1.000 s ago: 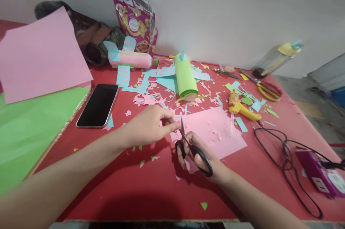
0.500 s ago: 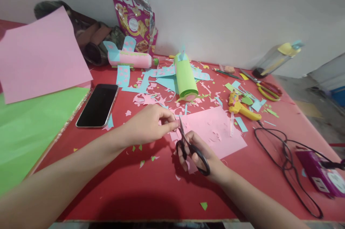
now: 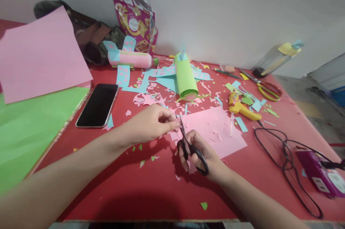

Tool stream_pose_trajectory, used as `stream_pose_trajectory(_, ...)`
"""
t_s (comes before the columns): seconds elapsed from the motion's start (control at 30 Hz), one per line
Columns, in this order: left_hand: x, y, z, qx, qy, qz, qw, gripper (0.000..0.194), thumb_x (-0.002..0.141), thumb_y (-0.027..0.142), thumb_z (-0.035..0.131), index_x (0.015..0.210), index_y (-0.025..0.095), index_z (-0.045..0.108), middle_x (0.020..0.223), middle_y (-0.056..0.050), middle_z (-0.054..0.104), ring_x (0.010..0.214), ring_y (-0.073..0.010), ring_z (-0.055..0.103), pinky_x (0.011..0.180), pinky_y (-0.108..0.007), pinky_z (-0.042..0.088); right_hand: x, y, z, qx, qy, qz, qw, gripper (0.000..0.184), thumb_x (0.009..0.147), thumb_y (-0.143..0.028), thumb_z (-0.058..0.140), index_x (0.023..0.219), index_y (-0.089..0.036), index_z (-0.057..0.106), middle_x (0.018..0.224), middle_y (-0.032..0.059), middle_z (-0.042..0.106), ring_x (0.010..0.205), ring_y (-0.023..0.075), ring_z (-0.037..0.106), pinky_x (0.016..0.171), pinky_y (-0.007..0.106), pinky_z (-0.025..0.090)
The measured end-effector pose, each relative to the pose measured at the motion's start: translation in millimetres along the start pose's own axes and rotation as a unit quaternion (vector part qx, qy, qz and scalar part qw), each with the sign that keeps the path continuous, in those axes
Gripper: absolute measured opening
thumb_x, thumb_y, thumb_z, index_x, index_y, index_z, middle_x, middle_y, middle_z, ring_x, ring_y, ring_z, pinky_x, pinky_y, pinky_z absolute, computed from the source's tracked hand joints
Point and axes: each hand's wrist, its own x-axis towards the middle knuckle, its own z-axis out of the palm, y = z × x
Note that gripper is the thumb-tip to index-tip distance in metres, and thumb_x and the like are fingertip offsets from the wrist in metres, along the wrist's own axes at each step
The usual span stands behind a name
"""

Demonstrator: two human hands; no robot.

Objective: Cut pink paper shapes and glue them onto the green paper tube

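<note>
Black-handled scissors (image 3: 198,160) sit in my right hand (image 3: 203,150), fingers through the loops, blades a little apart and pointing up and away. My left hand (image 3: 155,123) is closed in a pinch at the blade tips. What it pinches looks like a tiny piece of pink paper, mostly hidden by the fingers. Beneath and to the right of the hands lies a pink sheet (image 3: 226,128) with small pink scraps on it. Just beyond stands a green paper-wrapped tube (image 3: 185,76) with light blue wings, lying among pink, green and blue paper scraps.
A phone (image 3: 97,105) lies at left beside large pink (image 3: 43,56) and green sheets. Behind are a pink-wrapped bottle (image 3: 132,59) and a snack bag (image 3: 136,22). To the right are a yellow glue gun (image 3: 244,108) with its cord, pliers (image 3: 268,91) and a purple power strip (image 3: 320,173).
The scissors' handles have shifted slightly and the blades look a bit further apart. My left hand stays nearly in place, still pinching. Everything else lies as before.
</note>
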Motion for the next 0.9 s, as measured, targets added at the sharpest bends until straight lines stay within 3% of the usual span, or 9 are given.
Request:
stream_pose_trajectory(0.13, 0, 1, 2.5, -0.04, -0.016, 0.009, 0.999, 0.027, 0.074, 0.035, 0.047, 0.056, 0.015, 0.049, 0.05, 0.003, 0.046, 0.05, -0.0085, 0.043, 0.049, -0.02, 0.033, 0, 1, -2, -0.002, -0.005, -0.001, 1.0, 0.041, 0.069, -0.05, 0.06, 0.081, -0.021, 0.035, 0.075, -0.0023, 0.049, 0.051, 0.0059, 0.049, 0.045, 0.02, 0.034)
stream_pose_trajectory(0.47, -1, 0, 3.0, -0.028, -0.023, 0.006, 0.999, 0.026, 0.074, 0.034, 0.047, 0.058, 0.015, 0.051, 0.051, 0.003, 0.045, 0.05, -0.0088, 0.041, 0.048, -0.02, 0.032, 0, -2, 1, -0.004, -0.011, -0.006, 1.0, 0.039, 0.07, -0.049, 0.059, 0.08, -0.021, 0.034, 0.072, -0.003, 0.048, 0.049, 0.0054, 0.047, 0.045, 0.02, 0.033)
stream_pose_trajectory(0.9, -2, 1, 19.5, -0.158, 0.018, 0.006, 0.987, 0.023, 0.075, 0.029, 0.048, 0.057, 0.015, 0.044, 0.053, 0.006, 0.036, 0.051, -0.0075, 0.034, 0.05, -0.021, 0.028, 1, -1, 2, -0.013, 0.008, -0.025, 1.0, 0.038, 0.071, -0.051, 0.058, 0.081, -0.022, 0.035, 0.072, -0.0035, 0.045, 0.055, 0.0078, 0.048, 0.052, 0.023, 0.035)
